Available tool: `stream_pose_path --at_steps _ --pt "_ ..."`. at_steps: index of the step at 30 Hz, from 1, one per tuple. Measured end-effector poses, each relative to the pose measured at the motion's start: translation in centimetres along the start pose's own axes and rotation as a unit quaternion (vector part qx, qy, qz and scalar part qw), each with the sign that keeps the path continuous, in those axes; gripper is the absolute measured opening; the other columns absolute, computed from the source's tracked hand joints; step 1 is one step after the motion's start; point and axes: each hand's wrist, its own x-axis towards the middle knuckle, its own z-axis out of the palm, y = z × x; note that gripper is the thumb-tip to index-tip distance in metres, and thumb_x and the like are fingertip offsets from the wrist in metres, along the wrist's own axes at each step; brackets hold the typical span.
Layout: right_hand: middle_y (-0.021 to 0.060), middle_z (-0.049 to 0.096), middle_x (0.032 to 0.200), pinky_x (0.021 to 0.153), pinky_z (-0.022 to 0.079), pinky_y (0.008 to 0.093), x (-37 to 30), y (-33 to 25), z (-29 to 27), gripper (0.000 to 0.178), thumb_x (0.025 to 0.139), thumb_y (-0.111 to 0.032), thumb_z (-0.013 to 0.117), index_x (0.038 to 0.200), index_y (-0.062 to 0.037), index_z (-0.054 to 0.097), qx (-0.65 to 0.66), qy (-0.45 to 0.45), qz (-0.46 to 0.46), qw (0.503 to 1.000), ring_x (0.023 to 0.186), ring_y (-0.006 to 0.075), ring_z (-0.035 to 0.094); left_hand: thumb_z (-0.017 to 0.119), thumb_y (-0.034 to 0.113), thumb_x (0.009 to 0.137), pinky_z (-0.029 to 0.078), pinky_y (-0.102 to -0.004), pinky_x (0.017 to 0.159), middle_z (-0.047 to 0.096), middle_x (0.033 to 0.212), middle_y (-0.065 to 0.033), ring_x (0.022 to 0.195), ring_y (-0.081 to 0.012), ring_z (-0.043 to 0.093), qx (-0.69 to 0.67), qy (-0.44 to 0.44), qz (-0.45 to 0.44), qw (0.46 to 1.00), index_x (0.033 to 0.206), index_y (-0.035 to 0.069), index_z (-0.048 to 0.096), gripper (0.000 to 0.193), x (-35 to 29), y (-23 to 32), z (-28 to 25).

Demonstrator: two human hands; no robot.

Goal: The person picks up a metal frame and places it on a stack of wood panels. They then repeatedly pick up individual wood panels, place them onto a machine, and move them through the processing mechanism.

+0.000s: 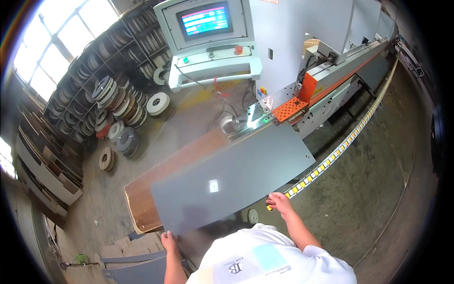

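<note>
A large flat grey panel point(255, 161) with a small white label point(213, 185) lies partly over a brown board point(142, 203) and reaches to the edge banding machine point(326, 99). At the panel's near left corner, my left hand point(169, 240) is closed on the edge, its fingertips partly hidden. My right hand point(281, 204) is closed at the panel's near long edge, fingers curled, right by the near end of a roller rail point(326, 164) with yellow and white rollers. What its fingertips press on is partly hidden.
A control console point(215, 42) with a lit screen and buttons stands beyond the panel. An orange perforated guard point(291, 110) sits on the machine. Rolls of edging tape point(127, 142) lie left, before full racks. Boards point(42, 165) lean at far left; cut panels point(137, 265) lie below.
</note>
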Motion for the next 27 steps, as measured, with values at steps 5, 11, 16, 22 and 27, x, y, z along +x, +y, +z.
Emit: stream_pose_path --at_steps 5,11,16,22,27 --pt "0.0099 0.065 0.119 0.086 0.057 0.0356 0.1 -0.9 0.1 0.037 0.100 -0.025 0.065 0.127 -0.0010 0.059 0.097 0.028 -0.004 0.995 0.111 0.0220 0.066 0.061 0.015 0.099 0.044 -0.0253 0.057 0.063 0.086 -0.0039 0.069 -0.0115 0.058 0.013 -0.072 0.013 0.997 0.123 -0.001 0.059 0.029 -1.5 2.0 1.3" --pt "0.0205 0.042 0.153 0.107 0.046 0.0407 0.9 -2.4 0.6 0.072 0.101 -0.029 0.064 0.155 0.0026 0.029 0.201 0.023 -0.089 0.975 0.145 0.0338 0.042 0.060 0.012 0.098 0.049 -0.0275 0.067 0.070 0.109 -0.0067 0.087 -0.0165 0.068 -0.005 -0.182 0.017 0.983 0.145 0.003 0.050 0.048 -3.3 3.6 3.7" --pt "0.0211 0.033 0.160 0.120 0.028 0.0451 0.4 -3.4 1.0 0.073 0.102 -0.035 0.060 0.158 -0.0013 0.026 0.234 0.027 -0.113 0.965 0.151 0.0341 0.031 0.059 0.011 0.098 0.052 -0.0314 0.068 0.068 0.115 -0.0096 0.080 -0.0184 0.069 -0.032 -0.175 -0.027 0.984 0.149 0.004 0.046 0.053 -5.4 4.7 5.3" --pt "0.0230 0.023 0.165 0.124 0.020 0.0477 1.6 -3.9 -1.2 0.078 0.100 -0.043 0.059 0.159 -0.0048 0.025 0.326 0.013 -0.111 0.939 0.153 0.0366 0.024 0.059 0.013 0.098 0.057 -0.0355 0.071 0.067 0.122 -0.0114 0.074 -0.0203 0.070 -0.020 -0.191 -0.037 0.981 0.152 0.005 0.043 0.056 -6.0 5.3 6.1" --pt "0.0259 0.018 0.166 0.124 0.020 0.0478 3.2 -5.7 -3.9 0.084 0.099 -0.047 0.059 0.161 -0.0046 0.020 0.325 0.029 -0.142 0.934 0.154 0.0381 0.021 0.058 0.013 0.098 0.059 -0.0383 0.073 0.067 0.115 -0.0110 0.073 -0.0204 0.070 -0.049 -0.226 -0.067 0.970 0.151 0.004 0.043 0.056 -8.2 6.8 9.3"
